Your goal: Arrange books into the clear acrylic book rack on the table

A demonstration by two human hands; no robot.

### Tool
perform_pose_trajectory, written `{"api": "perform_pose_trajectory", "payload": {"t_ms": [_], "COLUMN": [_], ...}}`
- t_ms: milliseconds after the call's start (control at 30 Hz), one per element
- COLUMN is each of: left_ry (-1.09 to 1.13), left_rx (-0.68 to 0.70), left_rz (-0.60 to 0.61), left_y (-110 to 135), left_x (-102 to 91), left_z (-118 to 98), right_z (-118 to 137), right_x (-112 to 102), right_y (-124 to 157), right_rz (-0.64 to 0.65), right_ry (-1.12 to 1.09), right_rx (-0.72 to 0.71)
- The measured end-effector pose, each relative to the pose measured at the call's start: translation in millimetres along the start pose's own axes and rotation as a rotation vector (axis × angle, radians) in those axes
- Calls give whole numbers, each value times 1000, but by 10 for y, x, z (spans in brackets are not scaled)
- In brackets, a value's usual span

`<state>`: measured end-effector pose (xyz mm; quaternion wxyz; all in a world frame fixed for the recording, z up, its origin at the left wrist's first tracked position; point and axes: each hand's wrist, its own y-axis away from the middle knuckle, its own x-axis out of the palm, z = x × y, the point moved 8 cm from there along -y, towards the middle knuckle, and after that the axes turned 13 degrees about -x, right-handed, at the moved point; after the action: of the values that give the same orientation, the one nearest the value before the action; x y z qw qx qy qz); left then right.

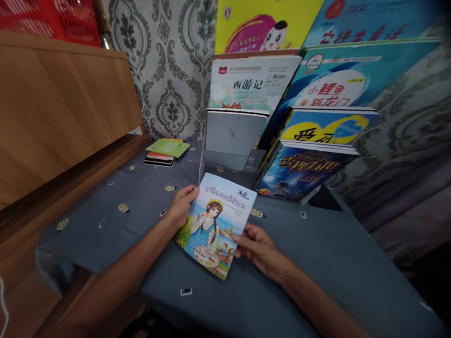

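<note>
I hold a thin paperback book (pixel 217 222) with a girl in a yellow hat on its cover, just above the grey cloth-covered table (pixel 324 254). My left hand (pixel 182 205) grips its left edge, fingers curled over the top corner. My right hand (pixel 258 246) pinches its right edge, thumb on the cover. The book tilts with its top toward a clear acrylic stand (pixel 230 139) that holds a grey book.
Tiered display of children's books (pixel 320 131) fills the back right against patterned wallpaper. A small stack of books with a green one on top (pixel 166 151) lies at the back left. A wooden cabinet (pixel 53 106) with a red crate (pixel 57 17) stands on the left.
</note>
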<state>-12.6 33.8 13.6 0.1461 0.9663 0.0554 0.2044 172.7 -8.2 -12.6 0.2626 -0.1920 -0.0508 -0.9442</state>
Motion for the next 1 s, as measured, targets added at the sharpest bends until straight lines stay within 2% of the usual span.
{"api": "perform_pose_trajectory", "payload": {"t_ms": [133,300,467,667,833,900,1000], "left_ry": [31,104,148,143,261,250,203], "left_rx": [7,13,30,64,-45,-67,-36], "left_rz": [3,17,-12,-15,-275,-251,-120], "left_y": [18,20,46,57,-9,-46,-90], "left_x": [21,52,93,175,5,49,194], "left_z": [-3,7,27,109,270,264,181], "right_z": [-76,-32,89,187,180,191,228], "right_x": [170,135,2,-97,-119,-125,-141], "right_y": [82,47,-9,-14,-14,-24,-42], "right_rz": [177,220,115,-4,-4,-3,-20], "right_ry": [32,62,91,130,136,129,107], "right_rx": [41,-72,-145,-130,-92,-90,-105]}}
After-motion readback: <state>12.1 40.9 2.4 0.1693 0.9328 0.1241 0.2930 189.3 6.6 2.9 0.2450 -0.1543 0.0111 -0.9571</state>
